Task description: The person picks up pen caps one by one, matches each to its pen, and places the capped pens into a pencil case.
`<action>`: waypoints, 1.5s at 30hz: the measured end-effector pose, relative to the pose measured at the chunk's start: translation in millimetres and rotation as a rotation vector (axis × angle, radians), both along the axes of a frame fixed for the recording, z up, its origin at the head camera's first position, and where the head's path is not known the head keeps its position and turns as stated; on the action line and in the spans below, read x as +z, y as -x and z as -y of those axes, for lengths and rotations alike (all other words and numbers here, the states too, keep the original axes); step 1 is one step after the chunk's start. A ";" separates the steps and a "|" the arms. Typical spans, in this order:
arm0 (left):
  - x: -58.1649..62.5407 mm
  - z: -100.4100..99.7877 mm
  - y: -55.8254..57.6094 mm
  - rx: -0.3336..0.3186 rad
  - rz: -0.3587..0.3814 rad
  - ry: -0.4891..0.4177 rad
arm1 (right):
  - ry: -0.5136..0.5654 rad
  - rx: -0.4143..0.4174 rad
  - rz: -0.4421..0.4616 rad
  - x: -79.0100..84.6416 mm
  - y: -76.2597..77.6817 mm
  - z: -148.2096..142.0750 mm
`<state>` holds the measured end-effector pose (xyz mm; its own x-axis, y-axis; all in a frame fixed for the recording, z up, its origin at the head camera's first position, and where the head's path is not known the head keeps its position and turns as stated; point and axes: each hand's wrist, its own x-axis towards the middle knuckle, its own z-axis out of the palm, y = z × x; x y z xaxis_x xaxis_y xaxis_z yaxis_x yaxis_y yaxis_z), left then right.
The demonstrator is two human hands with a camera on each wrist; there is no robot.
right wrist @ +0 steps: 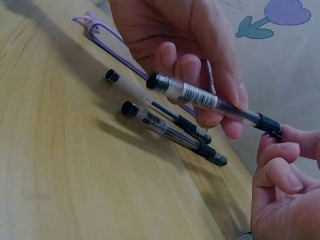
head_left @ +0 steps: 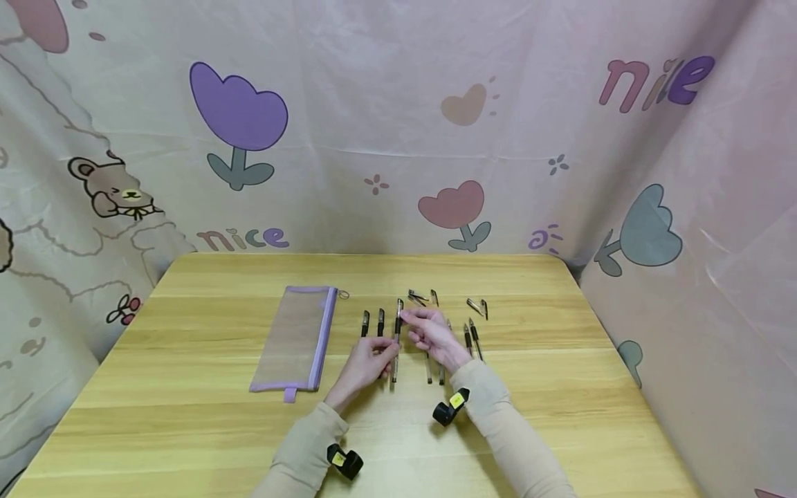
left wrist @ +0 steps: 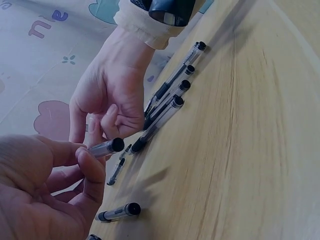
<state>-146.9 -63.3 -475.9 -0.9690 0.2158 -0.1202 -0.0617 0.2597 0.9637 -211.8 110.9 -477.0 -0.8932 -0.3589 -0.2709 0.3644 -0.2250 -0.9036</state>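
A clear-barrelled gel pen point(right wrist: 197, 96) with a black grip and a barcode label is held up between both hands. My left hand point(head_left: 369, 365) pinches its barrel between thumb and fingers. At the pen's cap end, my right hand point(head_left: 432, 337) pinches with thumb and forefinger, its other fingers curled. In the left wrist view the pen's black end plug point(left wrist: 117, 145) points toward the camera. Two capped pens point(right wrist: 172, 132) lie beneath on the table, left of the held pen. To the right lie several uncapped pens point(left wrist: 160, 122), partly hidden behind the right hand in the head view.
Left of the pens lies a flat mesh zip pouch point(head_left: 292, 339) with purple edging. Small loose pen caps point(head_left: 434, 298) are scattered behind the right hand, with more caps point(head_left: 474, 306) farther right. Patterned cloth point(head_left: 349, 124) hangs around the wooden table point(head_left: 187, 429).
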 end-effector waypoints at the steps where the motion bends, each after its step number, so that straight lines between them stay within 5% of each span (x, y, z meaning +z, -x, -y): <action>1: -0.4 -0.1 -0.2 -0.003 -0.006 0.001 | -0.006 -0.003 -0.002 -0.4 -0.2 0.0; 19: 0.9 -4.6 -3.3 -0.004 -0.037 0.012 | -0.119 -0.018 -0.043 -0.4 3.5 5.1; 32: -5.5 -12.7 -6.5 0.141 0.031 -0.100 | -0.091 -0.032 -0.006 -1.7 2.4 12.0; 39: -3.0 -8.8 -2.3 0.135 0.037 -0.104 | -0.099 -0.050 -0.024 0.2 2.4 11.7; 45: -4.0 -7.1 -2.5 0.112 0.024 -0.054 | -0.173 0.014 -0.042 0.1 2.1 8.1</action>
<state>-144.4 -56.2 -479.9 -0.9845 0.1129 -0.1344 -0.1103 0.1973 0.9741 -213.9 102.8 -477.0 -0.9004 -0.3228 -0.2919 0.3272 -0.0600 -0.9430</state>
